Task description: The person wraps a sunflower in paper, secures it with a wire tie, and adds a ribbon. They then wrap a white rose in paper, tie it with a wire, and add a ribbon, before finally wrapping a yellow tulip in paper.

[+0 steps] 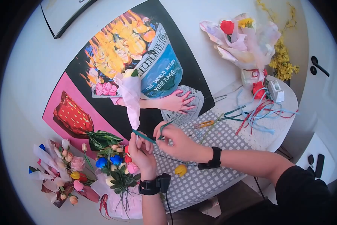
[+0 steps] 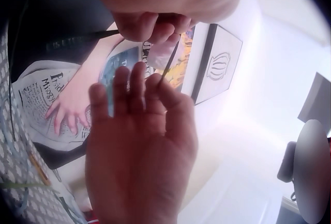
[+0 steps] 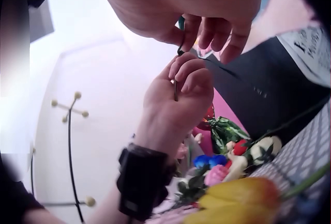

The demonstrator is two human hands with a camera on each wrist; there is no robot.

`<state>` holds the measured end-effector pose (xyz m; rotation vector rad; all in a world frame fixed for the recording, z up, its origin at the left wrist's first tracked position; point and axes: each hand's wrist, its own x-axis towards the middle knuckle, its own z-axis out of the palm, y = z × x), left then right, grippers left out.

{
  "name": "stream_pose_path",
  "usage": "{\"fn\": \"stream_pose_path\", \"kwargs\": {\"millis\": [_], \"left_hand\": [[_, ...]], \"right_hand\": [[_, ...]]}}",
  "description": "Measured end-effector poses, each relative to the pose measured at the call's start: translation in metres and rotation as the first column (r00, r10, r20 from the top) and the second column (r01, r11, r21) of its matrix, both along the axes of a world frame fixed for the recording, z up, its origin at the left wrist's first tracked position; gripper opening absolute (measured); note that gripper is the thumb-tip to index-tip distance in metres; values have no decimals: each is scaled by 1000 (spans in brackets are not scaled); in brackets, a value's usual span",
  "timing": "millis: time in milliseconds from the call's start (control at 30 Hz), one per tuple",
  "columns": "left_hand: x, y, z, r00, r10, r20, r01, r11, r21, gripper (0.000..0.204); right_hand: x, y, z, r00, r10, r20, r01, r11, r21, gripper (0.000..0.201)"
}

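Above the near edge of the round table (image 1: 285,93), with its grey checked cloth (image 1: 213,180), two hands meet around one thin green stem (image 1: 144,137). That stem carries a single bloom wrapped in pink paper (image 1: 131,95), which stands up in front of the large poster (image 1: 101,82) leaning on the wall. The left hand (image 1: 142,153) is raised from below, wrist strap toward the camera, its fingers curled round the lower part of the stem; the right wrist view shows the stem pinched inside that closed fist. The right hand (image 1: 174,140) reaches in from the right, forearm lying across the cloth, and its thumb and fingertips pinch the same stem just beside the left hand, the two hands touching. Three finished bouquets show: one white-wrapped bouquet (image 1: 57,172) at far left, one bouquet with blue roses (image 1: 118,170) just under the left wrist, and one pale bouquet (image 1: 243,39) holding a red rose at the back of the table. One loose yellow tulip (image 1: 181,170) lies on the cloth below the right wrist. One tangle of ribbons (image 1: 256,112), red, blue and teal, spreads across the far side of the table, near one white tape dispenser (image 1: 276,90).
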<state>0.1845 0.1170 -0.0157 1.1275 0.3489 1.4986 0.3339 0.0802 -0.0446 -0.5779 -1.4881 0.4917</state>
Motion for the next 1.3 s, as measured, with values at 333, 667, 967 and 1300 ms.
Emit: {"fn": "stream_pose_path", "kwargs": {"millis": [333, 667, 967, 1300], "left_hand": [[1, 0, 1, 970, -213, 117, 222, 972, -77, 35], [-5, 2, 1, 912, -378, 159, 398, 909, -126, 42], [13, 0, -9, 948, -190, -257, 120, 957, -266, 39], [46, -13, -23, 849, 181, -497, -95, 976, 194, 28]], "right_hand": [[12, 27, -14, 997, 36, 62, -31, 996, -84, 14], [23, 26, 2, 723, 424, -546, -643, 703, -305, 24], [38, 25, 16, 685, 473, -553, -638, 757, -142, 13], [49, 18, 25, 720, 490, -492, -643, 738, -205, 11]]}}
